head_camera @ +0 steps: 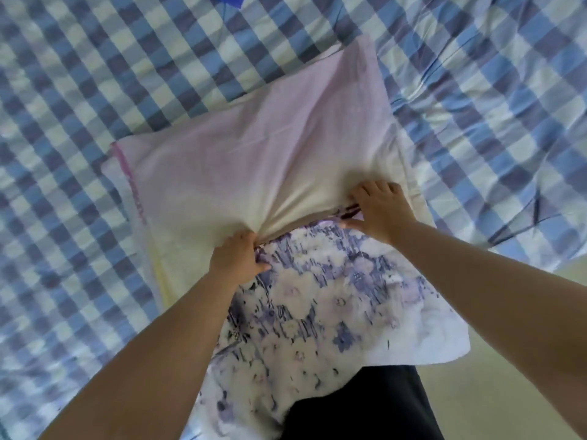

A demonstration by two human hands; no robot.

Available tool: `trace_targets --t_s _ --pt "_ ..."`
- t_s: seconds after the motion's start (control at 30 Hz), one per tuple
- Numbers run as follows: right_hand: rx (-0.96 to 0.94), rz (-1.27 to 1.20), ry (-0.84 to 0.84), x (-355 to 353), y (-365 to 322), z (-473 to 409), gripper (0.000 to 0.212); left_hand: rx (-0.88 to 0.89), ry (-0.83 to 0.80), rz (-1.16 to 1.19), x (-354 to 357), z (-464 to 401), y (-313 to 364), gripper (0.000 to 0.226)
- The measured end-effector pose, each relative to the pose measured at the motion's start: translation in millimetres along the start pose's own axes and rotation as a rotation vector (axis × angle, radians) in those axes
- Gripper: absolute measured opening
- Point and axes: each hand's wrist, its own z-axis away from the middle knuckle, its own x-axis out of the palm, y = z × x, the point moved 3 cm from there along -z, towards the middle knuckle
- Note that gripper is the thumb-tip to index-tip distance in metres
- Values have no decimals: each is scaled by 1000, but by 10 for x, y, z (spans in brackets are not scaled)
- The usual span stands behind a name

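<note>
A pale pink pillow (260, 160) is seen lying slantwise on the bed (95, 74), on the blue checked sheet, with its near end towards the bed's near edge. That end is sheathed in a floral pillowcase (333, 300), whose slack closed end hangs over the edge against dark trousers (365, 404).

The mouth of the floral pillowcase is held at two points. By the left hand (238, 255) the rim is gripped with curled fingers, and the pillow's fabric is bunched into creases just there. By the right hand (378, 211) the rim is pinched near the pillow's right side, the thumb laid along the edge and the fingers spread over the pillow above it.

The step in hand is judged to be the drawing of the case along the pillow. Only a small part is covered, so most of the work is left, although from one moment alone it cannot be told for certain that the case is being put on and not taken off.

If it is being put on, an even pull on both sides of the rim towards the far end would be called for, with the bunched fabric at the left freed first so that the filling is not dragged.
</note>
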Motion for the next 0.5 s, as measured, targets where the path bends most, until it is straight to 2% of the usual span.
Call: trace_targets --t_s 0.07,0.13,0.23,0.3,0.37,0.43,0.5 --pt "48 92 -86 86 -110 151 73 -122 -108 -14 146 176 -176 77" --pt "78 105 -225 49 -172 241 61 -180 -160 -97 260 339 -315 67" --pt "121 84 -598 -94 -223 366 40 -206 -268 -237 289 524 -434 43" --pt "101 83 -832 -299 -312 487 45 -170 -441 -319 163 611 -463 43" --pt "62 221 -1058 -674 -405 555 51 -70 -625 -414 -96 700 -501 54" --pt "45 349 -1110 -1120 -434 492 46 -9 -728 -484 -505 802 -591 61" --pt "44 437 -1055 -1481 -383 385 40 -45 -702 -374 -976 872 -698 47"
